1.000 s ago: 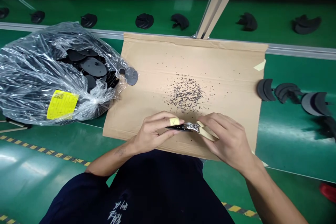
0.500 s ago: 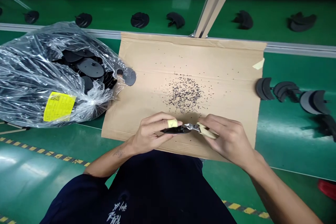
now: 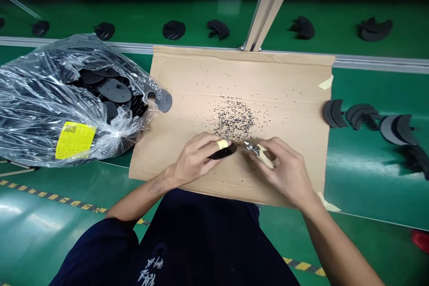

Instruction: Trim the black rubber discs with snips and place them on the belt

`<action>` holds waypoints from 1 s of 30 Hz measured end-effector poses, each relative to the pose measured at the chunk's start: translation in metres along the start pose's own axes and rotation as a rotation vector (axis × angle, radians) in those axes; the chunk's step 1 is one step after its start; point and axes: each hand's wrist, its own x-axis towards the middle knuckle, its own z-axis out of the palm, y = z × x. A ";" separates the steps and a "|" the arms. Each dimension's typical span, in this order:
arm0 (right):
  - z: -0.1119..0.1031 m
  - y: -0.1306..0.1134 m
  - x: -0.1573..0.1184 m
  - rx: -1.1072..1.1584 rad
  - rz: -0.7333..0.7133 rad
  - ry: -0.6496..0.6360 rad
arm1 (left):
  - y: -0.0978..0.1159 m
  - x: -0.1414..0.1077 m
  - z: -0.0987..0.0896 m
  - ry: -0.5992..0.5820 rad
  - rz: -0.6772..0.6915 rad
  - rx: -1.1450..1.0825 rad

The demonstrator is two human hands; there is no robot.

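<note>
My left hand (image 3: 197,157), with yellow tape round one finger, grips a black disc-shaped plastic part (image 3: 222,152) held tilted above the cardboard. My right hand (image 3: 284,165) is closed round the cream handles of a pair of nippers (image 3: 264,156). Their metal jaws point left and stand a little apart from the disc. Just beyond both hands, many tiny black plastic clippings (image 3: 234,118) lie scattered on the cardboard sheet (image 3: 288,73). My fingers partly hide the disc.
A clear plastic bag (image 3: 30,98) of dark discs with a yellow label (image 3: 75,140) lies at left. One grey disc (image 3: 164,100) rests by its mouth. Curved black parts (image 3: 362,115) sit at right. An upright metal post (image 3: 273,6) stands behind the cardboard.
The nippers' jaws have come away from the disc, leaving a gap. My left hand has raised and tilted the disc, moving it slightly away from my body.
</note>
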 end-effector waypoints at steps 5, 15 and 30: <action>0.025 -0.021 0.004 0.302 0.068 0.139 | 0.007 0.001 0.000 0.099 -0.101 -0.224; 0.012 -0.046 0.007 -0.263 -0.534 0.213 | 0.010 -0.007 -0.007 0.142 -0.210 -0.392; 0.005 -0.056 0.003 -0.083 -0.517 0.082 | 0.010 -0.011 -0.007 0.060 -0.107 -0.151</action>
